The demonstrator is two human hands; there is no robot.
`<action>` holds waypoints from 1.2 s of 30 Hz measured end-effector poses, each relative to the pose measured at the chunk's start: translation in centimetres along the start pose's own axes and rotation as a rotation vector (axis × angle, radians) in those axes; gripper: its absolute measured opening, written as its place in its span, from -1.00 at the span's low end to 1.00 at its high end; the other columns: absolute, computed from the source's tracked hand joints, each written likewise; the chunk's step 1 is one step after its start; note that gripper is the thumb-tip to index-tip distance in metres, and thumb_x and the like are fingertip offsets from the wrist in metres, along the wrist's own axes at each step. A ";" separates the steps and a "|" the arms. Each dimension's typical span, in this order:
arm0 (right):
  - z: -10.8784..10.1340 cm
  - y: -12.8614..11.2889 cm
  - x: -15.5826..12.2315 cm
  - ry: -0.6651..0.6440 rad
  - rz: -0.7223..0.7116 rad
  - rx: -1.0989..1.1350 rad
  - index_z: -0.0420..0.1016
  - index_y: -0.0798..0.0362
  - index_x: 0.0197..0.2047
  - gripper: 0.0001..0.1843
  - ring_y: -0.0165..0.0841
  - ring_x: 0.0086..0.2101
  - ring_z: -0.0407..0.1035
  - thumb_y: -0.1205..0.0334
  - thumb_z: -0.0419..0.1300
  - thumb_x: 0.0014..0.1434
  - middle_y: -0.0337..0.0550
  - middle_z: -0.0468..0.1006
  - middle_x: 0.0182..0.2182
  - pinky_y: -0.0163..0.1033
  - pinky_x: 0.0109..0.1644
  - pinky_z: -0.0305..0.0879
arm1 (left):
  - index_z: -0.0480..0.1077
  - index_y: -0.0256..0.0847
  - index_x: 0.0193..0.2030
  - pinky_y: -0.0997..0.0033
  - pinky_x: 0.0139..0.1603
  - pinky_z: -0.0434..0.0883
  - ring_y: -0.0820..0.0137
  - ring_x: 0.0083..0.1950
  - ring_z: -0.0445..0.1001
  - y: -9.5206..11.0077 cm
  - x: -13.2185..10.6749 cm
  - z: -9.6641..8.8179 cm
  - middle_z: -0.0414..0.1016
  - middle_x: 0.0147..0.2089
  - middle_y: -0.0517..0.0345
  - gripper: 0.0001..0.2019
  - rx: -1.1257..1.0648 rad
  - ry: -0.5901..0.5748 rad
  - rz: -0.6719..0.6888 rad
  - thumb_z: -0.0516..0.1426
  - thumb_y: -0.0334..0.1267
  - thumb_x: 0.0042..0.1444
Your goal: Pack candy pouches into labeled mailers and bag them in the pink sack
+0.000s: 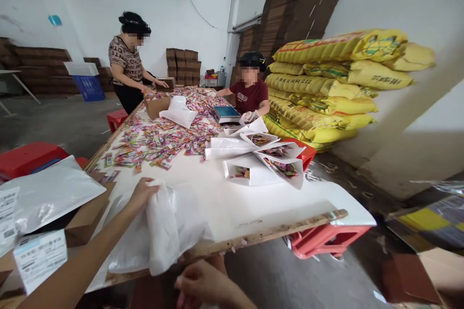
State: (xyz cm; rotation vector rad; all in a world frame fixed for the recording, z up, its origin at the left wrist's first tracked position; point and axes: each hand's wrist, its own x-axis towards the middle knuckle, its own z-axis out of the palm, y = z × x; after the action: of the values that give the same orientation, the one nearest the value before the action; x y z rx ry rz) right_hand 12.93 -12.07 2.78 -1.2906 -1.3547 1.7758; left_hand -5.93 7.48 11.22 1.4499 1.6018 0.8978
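My left hand (142, 193) is closed on the top edge of a thin white plastic bag (165, 231), which hangs crumpled over the near table edge. Under it, another pale plastic sheet (128, 246) lies on the white tabletop (206, 193). Below the table edge, my right hand (203, 282) has its fingers curled together; whether anything is between them I cannot make out. Farther right, several open white mailing bags (235, 171) hold small colourful sachets.
Loose sachets (155, 142) cover the table's far part, around a scale (227, 114). Two co-workers stand or sit there. At left lie a filled white mailer (58, 193) and a labelled box (40, 256). Red stools (322, 240) and yellow sacks (319, 87) are at right.
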 end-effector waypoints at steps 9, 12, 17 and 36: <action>-19.4 -10.8 3.6 0.952 -0.039 -1.030 0.43 0.17 -0.08 -0.77 -0.20 -0.03 0.35 0.24 0.18 0.23 -0.02 0.48 -0.07 0.02 0.09 0.22 | 0.34 -0.13 0.15 -0.14 0.37 -0.25 0.05 0.40 0.04 -0.7 -4.3 3.4 0.22 0.34 -0.11 -0.46 0.615 -0.295 0.517 0.19 -0.11 -0.03; -20.4 -8.5 2.4 0.950 -0.074 -1.173 0.47 0.16 -0.24 -0.92 -0.28 -0.17 0.38 0.35 0.15 0.22 -0.13 0.50 -0.24 -0.07 0.00 0.25 | 0.34 -0.08 0.16 -0.21 0.34 -0.20 0.07 0.40 0.03 -0.8 -5.2 2.8 0.17 0.36 -0.06 -0.46 0.723 -0.370 0.511 0.17 -0.26 -0.03; -17.2 -3.7 -2.7 0.912 -0.171 -1.313 0.48 0.10 -0.30 -0.72 -0.31 -0.29 0.34 0.55 -0.01 0.17 -0.10 0.47 -0.31 -0.23 -0.17 0.18 | 0.42 -0.13 0.03 -0.02 0.39 -0.23 0.16 0.37 0.12 1.8 -5.7 3.4 0.31 0.28 -0.05 -0.52 0.772 -0.461 0.572 0.15 -0.47 -0.11; -12.0 -0.5 -15.7 0.776 -0.253 -1.241 0.42 0.02 -0.29 -0.84 -0.24 -0.19 0.38 0.47 0.15 0.08 -0.14 0.52 -0.26 -0.14 -0.07 0.22 | 0.31 -0.24 -0.44 0.36 -0.32 0.37 0.43 -0.39 0.41 3.7 -9.9 18.2 0.38 -0.48 0.27 -0.84 0.212 -0.588 0.199 0.21 -0.28 0.04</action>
State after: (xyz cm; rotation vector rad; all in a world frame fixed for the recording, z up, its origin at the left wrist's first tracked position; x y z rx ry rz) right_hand 29.87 -20.41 8.52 -1.9316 -1.9777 0.0009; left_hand 12.45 -1.99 7.27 1.8347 1.1457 0.3500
